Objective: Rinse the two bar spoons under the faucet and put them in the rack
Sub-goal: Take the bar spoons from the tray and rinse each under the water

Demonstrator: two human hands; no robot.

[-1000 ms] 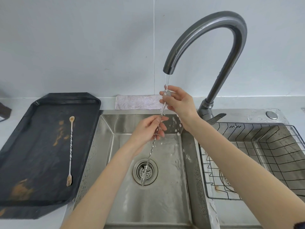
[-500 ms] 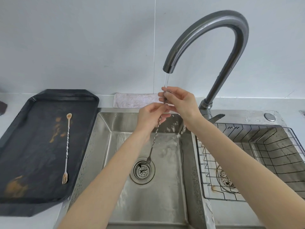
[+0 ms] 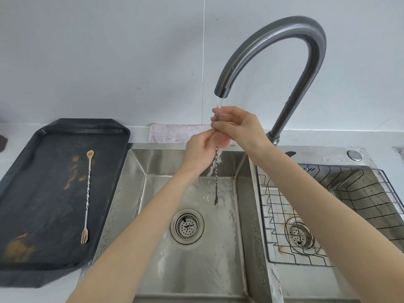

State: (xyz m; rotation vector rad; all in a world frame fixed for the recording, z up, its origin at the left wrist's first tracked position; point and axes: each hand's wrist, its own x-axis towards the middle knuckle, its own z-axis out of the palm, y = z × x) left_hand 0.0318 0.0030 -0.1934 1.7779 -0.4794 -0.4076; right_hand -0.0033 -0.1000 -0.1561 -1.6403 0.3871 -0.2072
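Rinsing the first bar spoon (image 3: 216, 171) under the faucet (image 3: 273, 57): the spoon hangs nearly upright in the running stream, long axis vertical, its upper end between the two hands and its lower tip hanging free above the floor of the left sink basin (image 3: 192, 270). The right hand (image 3: 238, 127) pinches the top of the stem just below the spout; the left hand (image 3: 202, 147) has its fingers curled round the twisted stem directly beneath, the two hands touching. The rack (image 3: 328, 215) (a wire basket set in the right basin) lies to the right of the spoon, on the right hand's side, so that hand is judged the nearer for the transfer; the stem would probably need tipping from vertical toward flat to lie in the basket. The second bar spoon (image 3: 87, 195) lies flat on the dark tray (image 3: 43, 215) on the counter (image 3: 371, 138), well apart to the left, bowl end toward the wall and forked end toward the viewer; it appears still unrinsed, nearer the left hand. Brownish smears mark the tray. A folded cloth (image 3: 175, 133) lies behind the sink against a pale wall.
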